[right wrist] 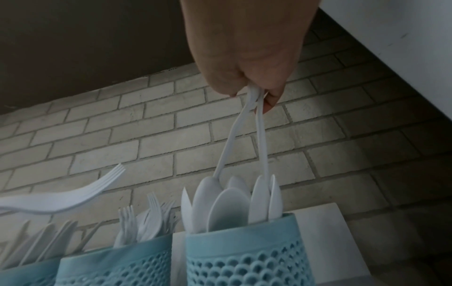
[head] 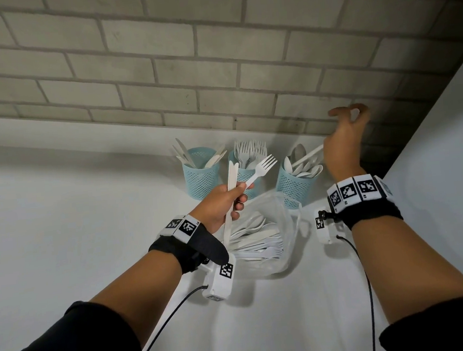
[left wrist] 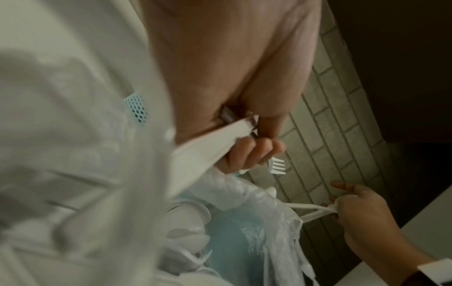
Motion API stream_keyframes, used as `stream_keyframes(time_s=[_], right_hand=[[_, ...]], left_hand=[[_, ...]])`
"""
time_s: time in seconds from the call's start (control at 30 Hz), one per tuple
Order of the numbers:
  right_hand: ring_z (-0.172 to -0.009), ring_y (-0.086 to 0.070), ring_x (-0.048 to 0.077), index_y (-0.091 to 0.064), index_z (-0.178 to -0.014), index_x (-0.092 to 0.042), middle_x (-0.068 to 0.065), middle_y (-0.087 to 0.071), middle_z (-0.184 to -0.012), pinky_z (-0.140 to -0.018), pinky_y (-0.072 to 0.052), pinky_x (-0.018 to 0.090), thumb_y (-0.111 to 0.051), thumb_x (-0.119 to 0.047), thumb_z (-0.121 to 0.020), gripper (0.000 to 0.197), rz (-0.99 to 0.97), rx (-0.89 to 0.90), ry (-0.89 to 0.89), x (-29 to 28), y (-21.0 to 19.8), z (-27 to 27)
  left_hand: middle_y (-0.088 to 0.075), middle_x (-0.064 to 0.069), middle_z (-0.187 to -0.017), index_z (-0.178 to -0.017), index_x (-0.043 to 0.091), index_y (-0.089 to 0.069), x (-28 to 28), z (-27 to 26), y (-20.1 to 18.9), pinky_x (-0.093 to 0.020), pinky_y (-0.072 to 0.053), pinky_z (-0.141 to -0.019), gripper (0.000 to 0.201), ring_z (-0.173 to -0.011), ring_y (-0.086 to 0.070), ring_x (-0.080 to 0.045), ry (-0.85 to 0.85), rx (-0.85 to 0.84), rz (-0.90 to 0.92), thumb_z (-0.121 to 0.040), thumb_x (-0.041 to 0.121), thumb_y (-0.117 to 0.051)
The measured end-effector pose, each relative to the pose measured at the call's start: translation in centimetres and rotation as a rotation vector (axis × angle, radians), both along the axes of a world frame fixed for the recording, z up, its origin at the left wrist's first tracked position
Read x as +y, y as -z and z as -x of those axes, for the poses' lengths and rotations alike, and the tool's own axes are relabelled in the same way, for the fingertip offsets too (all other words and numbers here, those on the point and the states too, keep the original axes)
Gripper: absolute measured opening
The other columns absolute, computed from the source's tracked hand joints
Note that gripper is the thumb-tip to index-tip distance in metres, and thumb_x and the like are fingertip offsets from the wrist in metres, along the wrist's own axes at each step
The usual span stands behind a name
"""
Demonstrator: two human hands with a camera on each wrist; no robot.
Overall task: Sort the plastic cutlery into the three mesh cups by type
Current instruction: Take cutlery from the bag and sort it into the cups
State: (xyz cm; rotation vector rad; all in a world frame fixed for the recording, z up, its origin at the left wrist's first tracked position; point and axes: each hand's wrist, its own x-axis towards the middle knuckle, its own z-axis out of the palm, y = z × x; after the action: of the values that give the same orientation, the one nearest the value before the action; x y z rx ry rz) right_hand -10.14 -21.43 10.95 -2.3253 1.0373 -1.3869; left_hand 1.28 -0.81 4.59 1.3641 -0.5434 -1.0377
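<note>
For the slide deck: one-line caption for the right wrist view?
Right hand lowers two spoons by their handles into the spoon cup.

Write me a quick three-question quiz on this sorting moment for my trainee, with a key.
1. True or false: the left hand holds only a fork.
2. Which mesh cup is the right hand lowering its spoons into? A) knife cup B) fork cup C) spoon cup
3. Where does the unsorted cutlery lie?

Key
1. False: it also grips knives.
2. C: the spoon cup, rightmost of the three; the fork cup is in the middle and the knife cup on the left.
3. In the clear plastic bag in front of the cups.
</note>
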Motion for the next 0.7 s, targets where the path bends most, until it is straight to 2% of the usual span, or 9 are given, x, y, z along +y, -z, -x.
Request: stream_keyframes(time_s=[0.07, 0.1, 0.2, 0.27, 0.37, 0.47, 0.6, 0.63, 0.7], right_hand=[[-0.125, -0.04, 0.026, -0.055, -0.116, -0.002, 0.022, -0.026, -0.141, -0.081, -0.024, -0.009, -0.041, 0.027, -0.074, 0.053, -0.007, 0.041, -0.046, 0.2, 0.1, 0.0], [-0.122, -0.043, 0.027, -0.054, -0.118, -0.002, 0.021, -0.028, -0.141, -0.083, -0.028, -0.005, -0.039, 0.027, -0.075, 0.054, -0.014, 0.056, -0.064, 0.4, 0.2, -0.1], [-0.116, -0.049, 0.032, -0.048, -0.126, 0.0, 0.022, -0.035, -0.137, -0.092, -0.04, 0.024, -0.039, 0.02, -0.08, 0.052, -0.057, 0.156, -0.121, 1.2, 1.4, -0.9], [-0.118, -0.048, 0.035, -0.046, -0.13, 0.001, 0.022, -0.039, -0.134, -0.098, -0.04, 0.035, -0.041, 0.017, -0.081, 0.052, -0.083, 0.223, -0.163, 1.2, 2.7, -1.4], [-0.126, -0.042, 0.034, -0.04, -0.136, 0.0, 0.021, -0.041, -0.137, -0.105, -0.034, 0.037, -0.039, 0.009, -0.088, 0.048, -0.173, 0.289, -0.15, 1.2, 4.2, -1.9], [-0.125, -0.04, 0.037, -0.039, -0.135, 0.002, 0.021, -0.042, -0.138, -0.102, -0.033, 0.038, -0.036, -0.007, -0.096, 0.039, -0.158, 0.36, -0.092, 1.7, 5.3, -2.2], [-0.138, -0.025, 0.032, -0.029, -0.143, -0.003, 0.014, -0.032, -0.149, -0.112, -0.024, 0.043, -0.028, -0.024, -0.101, 0.047, -0.142, 0.569, -0.072, 2.2, 6.0, -2.3], [-0.14, -0.022, 0.029, -0.03, -0.143, -0.004, 0.012, -0.032, -0.15, -0.113, -0.019, 0.043, -0.028, -0.026, -0.101, 0.047, -0.132, 0.539, -0.064, 2.4, 5.5, -2.3], [-0.141, -0.021, 0.026, -0.036, -0.141, -0.007, 0.011, -0.037, -0.148, -0.114, -0.018, 0.042, -0.033, -0.03, -0.1, 0.047, -0.105, 0.351, -0.078, 3.3, 4.1, -2.5]], left_hand=[[-0.042, 0.003, -0.066, -0.098, 0.016, -0.061, 0.0, 0.1, 0.0, -0.015, -0.03, -0.048, 0.019, -0.055, -0.036, -0.007, -0.006, -0.006, -0.004, -0.1, 0.022, -0.043], [-0.042, 0.003, -0.066, -0.098, 0.015, -0.061, 0.0, 0.2, 0.1, -0.015, -0.03, -0.048, 0.019, -0.055, -0.036, -0.007, -0.009, -0.007, -0.003, -0.1, 0.022, -0.043], [-0.042, 0.003, -0.066, -0.101, 0.014, -0.06, -0.1, 0.4, 0.1, -0.015, -0.03, -0.047, 0.019, -0.054, -0.037, -0.006, -0.015, 0.003, 0.005, -0.1, 0.022, -0.043], [-0.042, 0.002, -0.066, -0.102, 0.014, -0.06, -0.1, 0.4, 0.1, -0.014, -0.03, -0.046, 0.019, -0.054, -0.037, -0.006, -0.015, 0.01, 0.012, -0.1, 0.021, -0.043], [-0.042, 0.003, -0.066, -0.1, 0.016, -0.061, 0.0, 0.3, 0.0, -0.015, -0.03, -0.048, 0.02, -0.054, -0.037, -0.006, -0.013, 0.011, 0.025, -0.1, 0.022, -0.041], [-0.043, 0.003, -0.066, -0.098, 0.019, -0.062, 0.0, 0.3, 0.0, -0.018, -0.031, -0.052, 0.021, -0.056, -0.038, -0.007, -0.02, 0.009, 0.044, -0.1, 0.023, -0.041], [-0.045, 0.002, -0.066, -0.099, 0.022, -0.063, 0.0, 0.5, 0.0, -0.021, -0.034, -0.059, 0.021, -0.06, -0.04, -0.009, -0.016, -0.044, 0.054, -0.1, 0.024, -0.042], [-0.046, 0.002, -0.066, -0.098, 0.022, -0.063, 0.0, 0.6, 0.0, -0.022, -0.035, -0.06, 0.02, -0.06, -0.04, -0.009, -0.016, -0.058, 0.057, -0.1, 0.025, -0.043], [-0.047, 0.002, -0.067, -0.097, 0.024, -0.063, 0.0, 0.6, 0.0, -0.022, -0.036, -0.062, 0.02, -0.062, -0.041, -0.008, -0.016, -0.059, 0.065, -0.1, 0.025, -0.043]])
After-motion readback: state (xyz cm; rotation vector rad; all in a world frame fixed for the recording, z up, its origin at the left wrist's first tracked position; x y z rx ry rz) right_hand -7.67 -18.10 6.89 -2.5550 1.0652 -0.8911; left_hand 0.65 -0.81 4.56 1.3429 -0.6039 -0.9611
